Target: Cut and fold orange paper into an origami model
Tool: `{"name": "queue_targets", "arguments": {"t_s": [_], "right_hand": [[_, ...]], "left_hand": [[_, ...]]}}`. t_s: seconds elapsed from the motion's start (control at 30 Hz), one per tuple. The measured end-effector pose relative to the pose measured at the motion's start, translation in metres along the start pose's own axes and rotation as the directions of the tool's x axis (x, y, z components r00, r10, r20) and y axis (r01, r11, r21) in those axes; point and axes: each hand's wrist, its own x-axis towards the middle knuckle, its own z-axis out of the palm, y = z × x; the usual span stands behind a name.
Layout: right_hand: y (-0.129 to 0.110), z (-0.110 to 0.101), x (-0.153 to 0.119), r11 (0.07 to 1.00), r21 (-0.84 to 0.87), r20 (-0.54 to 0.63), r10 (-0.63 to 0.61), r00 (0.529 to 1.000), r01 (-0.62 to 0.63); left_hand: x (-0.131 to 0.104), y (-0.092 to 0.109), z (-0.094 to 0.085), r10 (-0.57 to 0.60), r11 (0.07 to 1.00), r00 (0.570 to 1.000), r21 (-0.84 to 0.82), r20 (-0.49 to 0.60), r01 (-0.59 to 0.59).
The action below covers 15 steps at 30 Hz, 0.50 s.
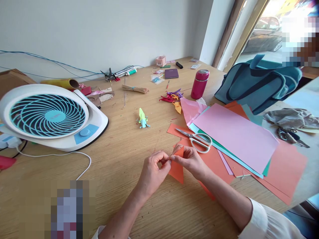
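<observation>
Between my two hands is a small folded piece of orange paper (177, 172), held just above the wooden table. My left hand (156, 169) pinches its left edge with thumb and fingertips. From the other side, my right hand (190, 160) grips the paper close to the left fingertips, thumb on the near face. Part of the fold is hidden behind the fingers. White-handled scissors (201, 142) lie just beyond my right hand on orange sheets, blades pointing left. A small green and blue folded paper figure (143, 118) stands on the table farther off.
Stacked coloured sheets (236, 136) lie to the right, near a teal bag (259, 83). A magenta flask (200, 84) stands behind them. At left is a white fan (54, 116) with a cable (87, 159). A bundle of thin sticks (135, 89) and paper scraps (171, 97) lie farther back.
</observation>
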Motion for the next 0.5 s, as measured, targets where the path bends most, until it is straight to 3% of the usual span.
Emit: {"name": "queue_targets", "arguments": {"t_s": [0.23, 0.5], "right_hand": [[-0.009, -0.003, 0.003, 1.000, 0.002, -0.039, 0.012, 0.999, -0.012], [-0.006, -0.017, 0.008, 1.000, -0.013, -0.199, -0.001, 0.980, -0.002]], "left_hand": [[0.000, -0.003, -0.001, -0.026, 1.000, 0.999, -0.011, 0.030, 0.026], [0.001, -0.005, -0.001, -0.064, 0.997, 0.996, -0.037, 0.065, 0.066]]}}
